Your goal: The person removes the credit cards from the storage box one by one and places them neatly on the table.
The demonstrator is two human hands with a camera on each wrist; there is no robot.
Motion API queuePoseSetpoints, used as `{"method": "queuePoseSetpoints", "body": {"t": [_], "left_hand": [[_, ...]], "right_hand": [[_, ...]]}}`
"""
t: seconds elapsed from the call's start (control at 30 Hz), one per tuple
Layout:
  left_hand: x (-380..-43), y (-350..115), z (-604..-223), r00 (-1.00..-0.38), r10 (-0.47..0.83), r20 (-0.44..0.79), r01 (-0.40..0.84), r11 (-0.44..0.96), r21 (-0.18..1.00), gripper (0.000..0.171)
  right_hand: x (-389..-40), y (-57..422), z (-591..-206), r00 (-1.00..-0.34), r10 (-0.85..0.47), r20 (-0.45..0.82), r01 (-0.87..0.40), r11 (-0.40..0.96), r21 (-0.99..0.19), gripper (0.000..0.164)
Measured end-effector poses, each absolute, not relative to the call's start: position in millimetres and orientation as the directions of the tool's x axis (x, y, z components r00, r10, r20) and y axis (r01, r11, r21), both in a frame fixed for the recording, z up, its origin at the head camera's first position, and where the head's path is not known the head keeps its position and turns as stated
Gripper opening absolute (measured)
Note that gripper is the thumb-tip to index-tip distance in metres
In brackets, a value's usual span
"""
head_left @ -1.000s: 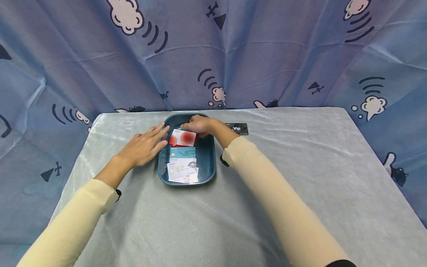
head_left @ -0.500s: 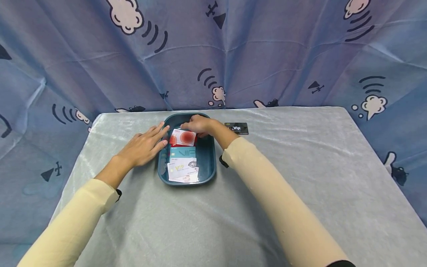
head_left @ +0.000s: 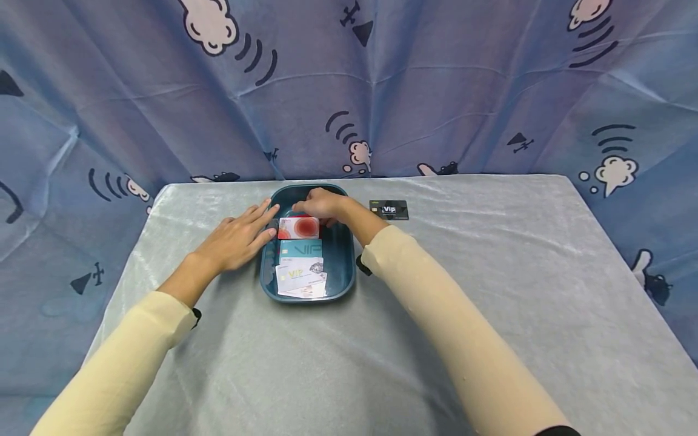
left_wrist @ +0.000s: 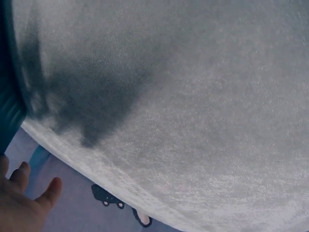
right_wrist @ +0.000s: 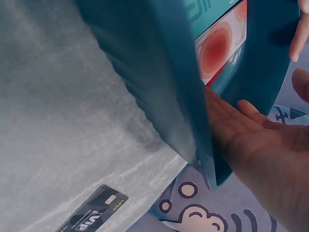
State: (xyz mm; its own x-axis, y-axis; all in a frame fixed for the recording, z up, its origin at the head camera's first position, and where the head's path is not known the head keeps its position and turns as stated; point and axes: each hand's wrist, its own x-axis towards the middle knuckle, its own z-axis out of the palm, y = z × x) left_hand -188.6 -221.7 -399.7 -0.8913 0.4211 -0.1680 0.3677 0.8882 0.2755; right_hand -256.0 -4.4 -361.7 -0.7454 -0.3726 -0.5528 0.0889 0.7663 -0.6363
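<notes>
A dark teal plastic tray [head_left: 339, 266] stands near the table's back edge, with several cards lying overlapped in a column inside. At the top of the column is a white card with red circles [head_left: 299, 228], a red card peeking out under it. My right hand [head_left: 324, 206] reaches over the tray's right rim, its fingertips right at that card's edge. In the right wrist view, the fingers [right_wrist: 227, 113] are fairly straight and the thumb stands apart. My left hand [head_left: 234, 239] rests at the tray's left rim, fingers spread, holding nothing.
Below the red-circle card lie a teal VIP card [head_left: 300, 248] and white cards, one a white VIP card [head_left: 294, 277]. A black VIP card [head_left: 389, 210] lies on the grey cloth right of the tray. A patterned blue curtain [head_left: 436, 91] hangs behind the table.
The white card with red circles has turned from a slight tilt to nearly straight in the column and shifted slightly down. My left hand stays at the tray's rim.
</notes>
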Motion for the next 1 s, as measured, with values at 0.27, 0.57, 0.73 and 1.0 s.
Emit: {"method": "queuePoseSetpoints", "body": {"t": [0.27,0.57,0.73,1.0], "left_hand": [[-189.5,-220.7,-399.8,-0.892,0.420,-0.166,0.367,0.888,0.277,0.060],[-189.2,-221.8,-398.0,-0.884,0.430,-0.183,0.378,0.888,0.262,0.060],[-188.9,-221.4,-397.5,-0.883,0.433,-0.181,0.380,0.886,0.266,0.060],[-188.3,-221.3,-398.1,-0.885,0.430,-0.178,0.377,0.887,0.267,0.060]], "right_hand": [[-256.3,-1.9,-363.0,-0.756,-0.361,-0.546,0.090,0.769,-0.633,0.060],[-257.6,-0.4,-362.7,-0.756,-0.371,-0.539,0.093,0.754,-0.650,0.055],[-257.6,0.1,-360.1,-0.759,-0.373,-0.533,0.093,0.749,-0.656,0.055],[-254.9,1.3,-357.2,-0.769,-0.380,-0.514,0.089,0.732,-0.676,0.046]]}}
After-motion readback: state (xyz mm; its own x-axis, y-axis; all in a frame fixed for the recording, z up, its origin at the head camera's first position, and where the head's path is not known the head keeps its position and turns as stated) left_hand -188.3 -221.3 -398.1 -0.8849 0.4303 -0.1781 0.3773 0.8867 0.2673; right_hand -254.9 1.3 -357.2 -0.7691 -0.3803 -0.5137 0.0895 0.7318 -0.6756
